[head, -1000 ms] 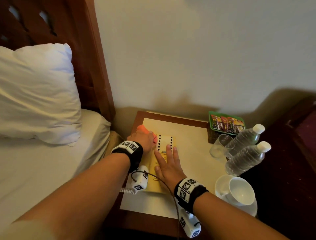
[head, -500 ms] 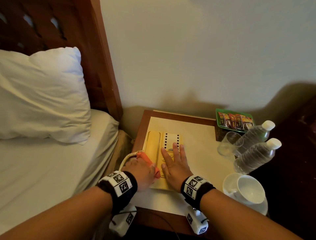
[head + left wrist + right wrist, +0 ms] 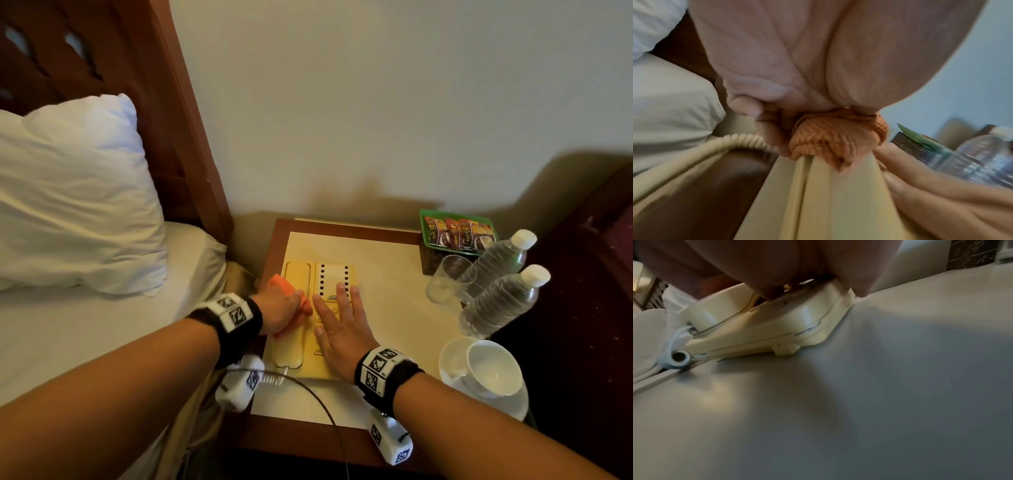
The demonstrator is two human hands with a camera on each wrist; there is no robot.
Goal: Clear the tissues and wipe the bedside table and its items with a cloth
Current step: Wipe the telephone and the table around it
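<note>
Left hand: the left hand (image 3: 279, 310) clutches a bunched orange cloth (image 3: 286, 289), fingers curled round it, and presses it onto the handset of a yellow telephone (image 3: 296, 342).
Cloth: in the left wrist view the cloth (image 3: 835, 137) bulges from under the fist (image 3: 797, 65), touching the handset's top face.
Right hand: the right hand (image 3: 342, 329) lies flat with fingers straight and spread over the telephone's keypad, just beside the left hand, holding nothing.
Telephone: it sits on the desk (image 3: 387, 284) under both hands; its coiled cord (image 3: 719, 144) runs off the desk's edge on the left hand's side.
Beyond the right hand: a drinking glass (image 3: 448, 279), two water bottles (image 3: 503, 303) lying tilted, and a green tray of sachets (image 3: 457, 231) near the wall.
Near the right wrist: a white cup (image 3: 493, 368) tipped on its saucer.
Beyond the left arm: a bed with a white pillow (image 3: 75, 195) against a wooden headboard (image 3: 164, 102).
</note>
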